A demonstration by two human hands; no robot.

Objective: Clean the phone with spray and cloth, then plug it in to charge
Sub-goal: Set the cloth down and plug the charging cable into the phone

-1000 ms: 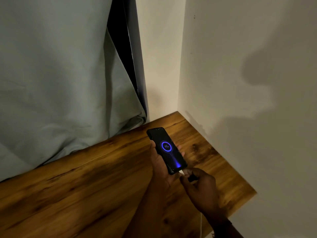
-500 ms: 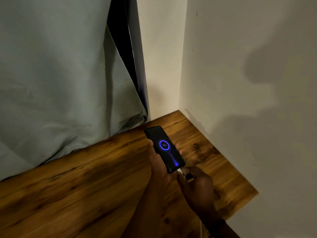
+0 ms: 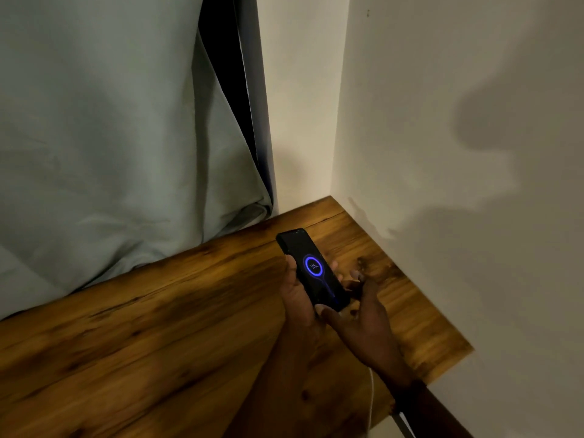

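- Phone (image 3: 313,271) at risk of dropping onto the wooden worktop (image 3: 158,327) if pulled by the white cable (image 3: 371,393); held above the worktop's right end, near the corner of the walls, not resting on anything.
- Likely cause: cable trailing down off the worktop's near edge under the right wrist, easily snagged by a sleeve or forearm; connector itself hidden behind the right hand (image 3: 363,314), so seating cannot be confirmed directly.
- Second risk, judged smaller: loose grip. Left hand (image 3: 298,298) cradling the phone from below and the side, thumb along the left edge, fingers (image 3: 333,266) curled round the right edge. Right hand spread fairly wide beside the bottom end, thumb tip touching the lower corner, gripping nothing visible.
- Lesser risk: setting the phone down too close to the worktop's right edge, leaving the cable bent sharply at the plug.
- Look of the phone: slim black slab, tilted, top end pointing away toward the curtain (image 3: 110,137); screen lit with a blue ring, a number inside and a blue streak running down to the port, suggesting charging under way. Smudges or spray residue too dim to judge.
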